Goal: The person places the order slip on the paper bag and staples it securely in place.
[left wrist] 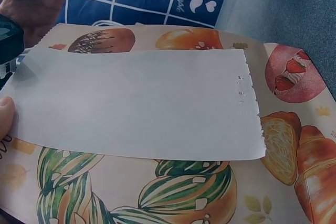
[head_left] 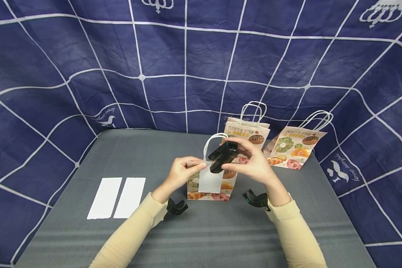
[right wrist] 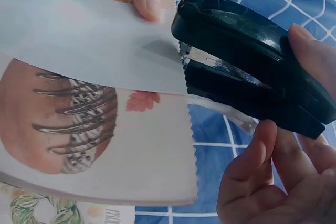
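Observation:
A black stapler (right wrist: pixel 252 61) is gripped in my right hand (head_left: pixel 251 160), its mouth at the zigzag top edge of a printed paper bag (head_left: pixel 194 193). A white paper slip (head_left: pixel 210 179) lies against the bag's front, its upper end at that edge. My left hand (head_left: pixel 184 173) pinches the slip and the bag's top together, thumb in front. In the right wrist view, the stapler's mouth gapes and the slip's end (right wrist: pixel 94 40) reaches it. The bag stands upright with its white handle (head_left: pixel 209 143) raised behind the hands.
Two similar bags stand behind, one partly hidden bag (head_left: pixel 246 128) and another bag (head_left: pixel 293 149) at the right. Two white slips, a left slip (head_left: pixel 104 198) and a right slip (head_left: pixel 130 197), lie flat on the grey table (head_left: pixel 147 149). A blue gridded cloth (head_left: pixel 201 56) surrounds it.

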### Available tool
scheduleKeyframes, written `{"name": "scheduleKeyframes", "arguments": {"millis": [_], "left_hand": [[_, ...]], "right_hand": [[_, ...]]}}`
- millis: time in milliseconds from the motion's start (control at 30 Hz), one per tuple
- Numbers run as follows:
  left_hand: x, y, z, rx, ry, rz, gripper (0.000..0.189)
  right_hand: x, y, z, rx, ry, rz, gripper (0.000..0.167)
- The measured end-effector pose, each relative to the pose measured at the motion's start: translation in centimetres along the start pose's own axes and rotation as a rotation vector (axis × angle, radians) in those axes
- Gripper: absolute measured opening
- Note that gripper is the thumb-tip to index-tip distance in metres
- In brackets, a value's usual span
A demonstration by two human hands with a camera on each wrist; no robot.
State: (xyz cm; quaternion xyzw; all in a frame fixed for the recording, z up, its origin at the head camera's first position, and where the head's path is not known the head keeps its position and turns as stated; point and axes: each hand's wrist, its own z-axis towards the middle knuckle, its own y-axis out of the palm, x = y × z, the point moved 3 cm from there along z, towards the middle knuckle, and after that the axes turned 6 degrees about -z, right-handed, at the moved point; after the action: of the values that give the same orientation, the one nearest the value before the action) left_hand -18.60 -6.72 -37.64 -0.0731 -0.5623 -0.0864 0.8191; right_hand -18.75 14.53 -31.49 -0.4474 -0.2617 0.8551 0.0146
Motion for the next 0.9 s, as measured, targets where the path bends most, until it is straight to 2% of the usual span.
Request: {"name": "scheduleKeyframes", "arguments": {"millis": [267,533,700,900], "left_hand": [[0.0,0.0,0.0,-0.018,0.017,-0.03,0.011],[0.0,0.0,0.0,-0.023,0.02,-0.039,0.011],[0.1,0.0,0.0,-0.024,0.016,-0.026,0.011],[0.0,-0.1,0.0,-0.025,0.015,-0.027,0.012]], "right_hand": [[-0.5,0.1,0.4,-0.011,0.048,-0.19,0.078],[-0.7,0.6,0.7,-0.029,0.136,-0.207,0.077],[-0.7,0.8,0.9,-0.039,0.123,-0.191,0.076],[-1.0,0.9,1.1,-0.032,0.122,-0.253,0.077]]}}
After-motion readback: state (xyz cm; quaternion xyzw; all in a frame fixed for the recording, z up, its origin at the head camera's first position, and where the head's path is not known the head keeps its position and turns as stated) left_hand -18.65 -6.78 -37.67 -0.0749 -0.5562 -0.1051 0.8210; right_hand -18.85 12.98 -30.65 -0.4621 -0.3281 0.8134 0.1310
